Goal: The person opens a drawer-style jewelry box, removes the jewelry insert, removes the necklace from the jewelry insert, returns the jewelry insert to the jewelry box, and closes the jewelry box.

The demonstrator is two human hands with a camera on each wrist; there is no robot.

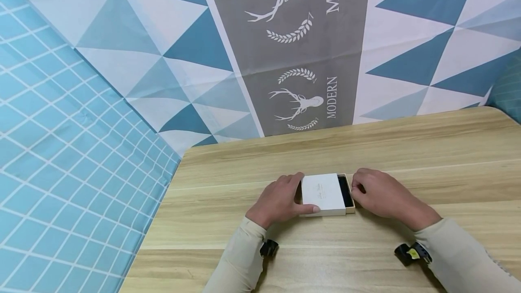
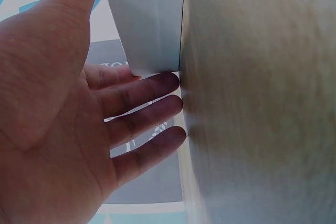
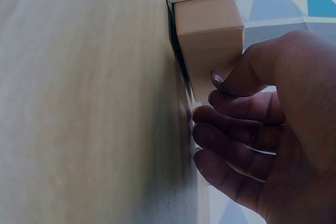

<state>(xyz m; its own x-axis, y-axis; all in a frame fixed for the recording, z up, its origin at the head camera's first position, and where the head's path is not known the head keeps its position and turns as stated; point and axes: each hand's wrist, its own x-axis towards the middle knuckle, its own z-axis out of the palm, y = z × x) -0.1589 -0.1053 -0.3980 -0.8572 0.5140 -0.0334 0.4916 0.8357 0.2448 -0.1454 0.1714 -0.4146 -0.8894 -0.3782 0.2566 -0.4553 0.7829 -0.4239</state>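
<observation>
Two-handed, we reach inward over the table (image 1: pixel 333 257): our left hand (image 1: pixel 277 200) grips the white sleeve (image 1: pixel 321 193), our right hand (image 1: pixel 376 193) pinches the tray (image 1: pixel 349 210), which points right between them, long axis unclear.

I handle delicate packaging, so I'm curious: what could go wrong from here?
The flat white cardboard sleeve might crease if the left hand, gripping its left part, squeezes harder. The tan cardboard tray, partly protruding, could jerk free, perhaps disturbing the black material inside. The right hand, with its fingertips at the tray's end, might slip off.
</observation>
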